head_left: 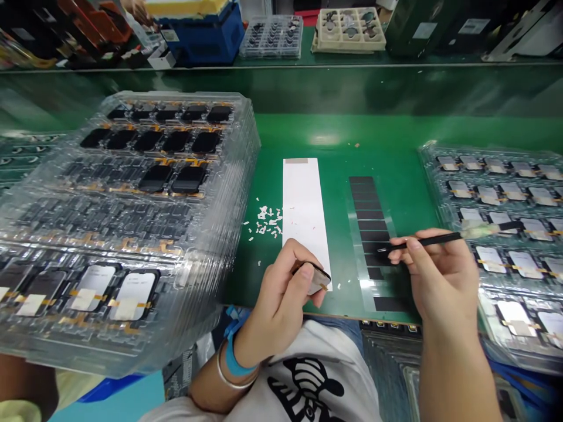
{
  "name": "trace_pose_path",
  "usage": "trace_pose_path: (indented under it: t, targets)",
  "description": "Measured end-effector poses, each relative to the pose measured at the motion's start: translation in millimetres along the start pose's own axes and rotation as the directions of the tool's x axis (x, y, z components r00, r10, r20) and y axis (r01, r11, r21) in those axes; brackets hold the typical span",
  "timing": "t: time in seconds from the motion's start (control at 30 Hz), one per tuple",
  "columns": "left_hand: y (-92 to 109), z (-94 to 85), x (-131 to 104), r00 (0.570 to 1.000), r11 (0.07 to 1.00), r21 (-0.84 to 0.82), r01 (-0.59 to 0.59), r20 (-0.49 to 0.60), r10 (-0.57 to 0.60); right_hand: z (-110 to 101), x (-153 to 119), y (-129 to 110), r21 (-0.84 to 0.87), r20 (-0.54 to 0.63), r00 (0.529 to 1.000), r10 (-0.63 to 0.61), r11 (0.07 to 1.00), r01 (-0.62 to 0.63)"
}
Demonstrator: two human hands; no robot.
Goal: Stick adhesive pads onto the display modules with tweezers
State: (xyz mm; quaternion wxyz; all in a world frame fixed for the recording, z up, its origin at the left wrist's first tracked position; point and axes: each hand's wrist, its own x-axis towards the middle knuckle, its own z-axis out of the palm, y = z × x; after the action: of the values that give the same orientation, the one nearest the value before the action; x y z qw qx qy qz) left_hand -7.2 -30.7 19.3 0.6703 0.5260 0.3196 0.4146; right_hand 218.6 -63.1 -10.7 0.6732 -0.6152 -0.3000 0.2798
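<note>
In the middle, near the table's front edge, my left hand [285, 293] grips a small display panel [320, 281] with a silvery back, thumb on top. A blue band and a bracelet circle that wrist. My right hand [440, 269] holds black tweezers [433, 239] between thumb and fingers, their tips over a sheet of dark adhesive strips [369, 212]. Whether the tips touch a strip, I cannot tell. Between the hands and farther back lies a long white paper strip [303, 193], partly behind my left hand. Small white scraps [268, 221] are scattered at its left.
A tall stack of clear plastic trays [246, 152] with display panels stands at the left. More trays [428, 153] with silver-backed panels are at the right. On the back shelf sit a blue bin [206, 41], a clear divided tray [271, 36] and a cream compartment box [349, 46].
</note>
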Motion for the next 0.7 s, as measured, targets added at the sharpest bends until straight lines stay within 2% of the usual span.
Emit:
trace_pose_path:
  t: [0.27,0.43,0.53,0.7]
  targets:
    - [1.4,0.8,0.5,0.999,0.997,-0.067,0.027,-0.014,-0.028,-0.1,-1.5,2.2,-0.047,0.015,0.999,-0.031,0.998,0.032]
    - [0.8,3.3,4.4,1.000,1.000,-0.024,-0.003,0.009,0.004,1.3,-1.9,3.0,-0.030,0.031,0.999,-0.041,0.999,0.042]
    - [-0.6,6.5,7.7,1.000,1.000,-0.001,-0.023,-0.017,0.023,1.7,-2.1,3.2,-0.037,0.035,0.997,-0.065,0.997,0.066]
    - [-2.9,10.5,10.2,0.997,0.997,0.067,0.035,-0.068,-0.031,1.9,-3.2,2.1,-0.061,0.046,0.995,-0.089,0.994,0.092]
